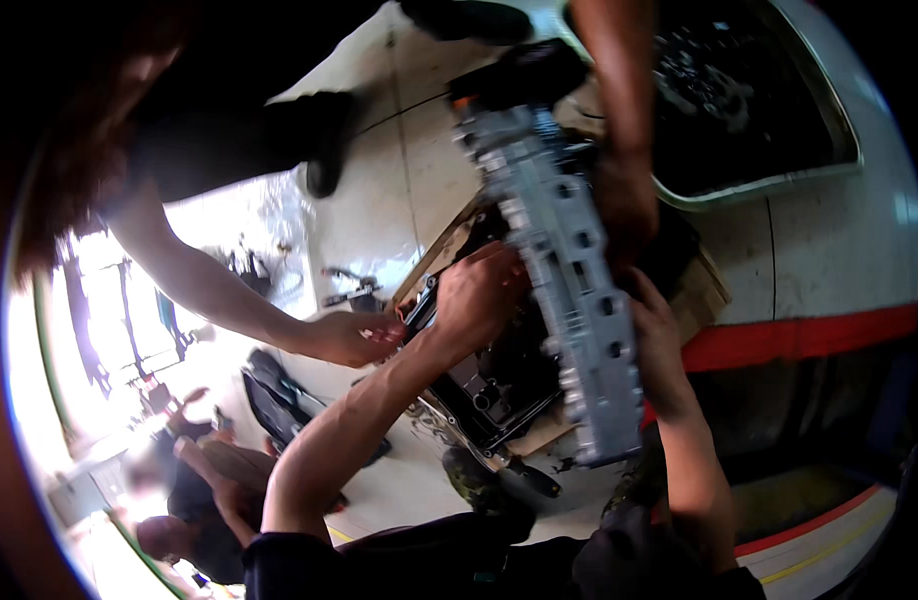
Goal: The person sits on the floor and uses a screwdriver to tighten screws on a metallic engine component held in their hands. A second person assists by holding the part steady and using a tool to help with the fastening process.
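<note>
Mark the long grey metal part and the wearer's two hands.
Long grey metal part (563,262): head view, mid-length.
Left hand (479,292): head view, back of hand.
Right hand (658,332): head view, middle of hand.

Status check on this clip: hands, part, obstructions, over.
Left hand and right hand on opposite edges of long metal casting. Close by: co-worker's hand at left, second co-worker's hand at casting's right edge.

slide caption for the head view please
Left hand and right hand flank a long grey metal part, a co-worker's hand nearby.
</note>
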A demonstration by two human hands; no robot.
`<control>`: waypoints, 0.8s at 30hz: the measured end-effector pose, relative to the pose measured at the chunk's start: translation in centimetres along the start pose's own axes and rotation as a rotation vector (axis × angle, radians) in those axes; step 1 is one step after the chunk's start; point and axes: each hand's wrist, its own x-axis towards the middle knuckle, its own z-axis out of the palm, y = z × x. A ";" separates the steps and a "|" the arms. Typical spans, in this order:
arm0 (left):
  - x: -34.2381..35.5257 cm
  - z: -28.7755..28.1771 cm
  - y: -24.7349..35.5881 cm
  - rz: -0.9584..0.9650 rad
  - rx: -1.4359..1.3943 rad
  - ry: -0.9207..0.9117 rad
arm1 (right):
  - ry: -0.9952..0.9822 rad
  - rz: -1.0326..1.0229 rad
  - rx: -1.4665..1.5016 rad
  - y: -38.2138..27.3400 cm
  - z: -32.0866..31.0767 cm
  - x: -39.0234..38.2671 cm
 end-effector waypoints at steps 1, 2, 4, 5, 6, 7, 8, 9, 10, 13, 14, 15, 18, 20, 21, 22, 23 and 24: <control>-0.1 0.2 -0.2 -0.003 -0.099 0.008 | 0.007 0.002 -0.038 -0.4 0.1 -0.1; -0.3 0.8 -0.8 0.001 -0.211 0.008 | 0.029 0.010 -0.081 -0.4 0.1 -0.4; -0.7 1.3 -1.8 0.068 -0.219 0.073 | 0.035 -0.011 -0.154 -0.9 0.3 -1.2; -0.8 1.7 -1.9 0.077 -0.222 0.090 | 0.027 -0.030 -0.096 -0.8 0.3 -1.5; -0.8 1.8 -1.9 0.089 -0.220 0.104 | 0.020 -0.051 -0.034 -0.9 0.2 -2.3; -0.6 1.8 -1.7 0.075 -0.249 0.104 | -0.096 -0.161 -0.002 -1.3 -0.7 -3.2; -0.5 1.8 -1.3 0.066 -0.270 0.097 | -0.219 -0.268 0.040 -1.9 -1.4 -4.3; -0.3 1.8 -0.9 0.060 -0.289 0.088 | -0.088 -0.274 -0.029 -1.6 -2.7 -4.2; -0.3 2.3 -0.8 0.062 -0.311 0.113 | 0.045 -0.278 -0.093 -1.5 -3.2 -4.6; -0.3 4.0 -1.8 0.070 -0.432 0.183 | 0.103 -0.475 -0.456 -6.0 0.4 -6.7; -0.3 4.0 -2.1 0.069 -0.482 0.167 | 0.110 -0.559 -0.551 -7.2 1.8 -7.3; -0.3 4.1 -2.4 0.069 -0.531 0.151 | 0.109 -0.542 -0.560 -8.7 3.3 -8.3; -0.5 3.5 -2.4 0.060 -0.580 0.121 | 0.046 -0.600 -0.716 -11.1 6.9 -10.0; -0.4 3.6 -2.6 0.072 -0.564 0.151 | 0.005 -0.684 -0.945 -10.9 8.9 -9.8; -0.5 3.7 -2.8 0.099 -0.531 0.183 | 0.004 -0.691 -0.999 -10.1 9.4 -9.8; -0.7 4.0 -2.9 0.121 -0.502 0.211 | 0.025 -0.645 -0.952 -9.1 10.2 -9.8; -0.7 4.0 -2.7 0.150 -0.472 0.243 | 0.061 -0.750 -1.131 -8.6 9.5 -9.4; -0.8 4.2 -2.5 0.146 -0.494 0.262 | 0.097 -0.854 -1.310 -8.3 8.9 -9.0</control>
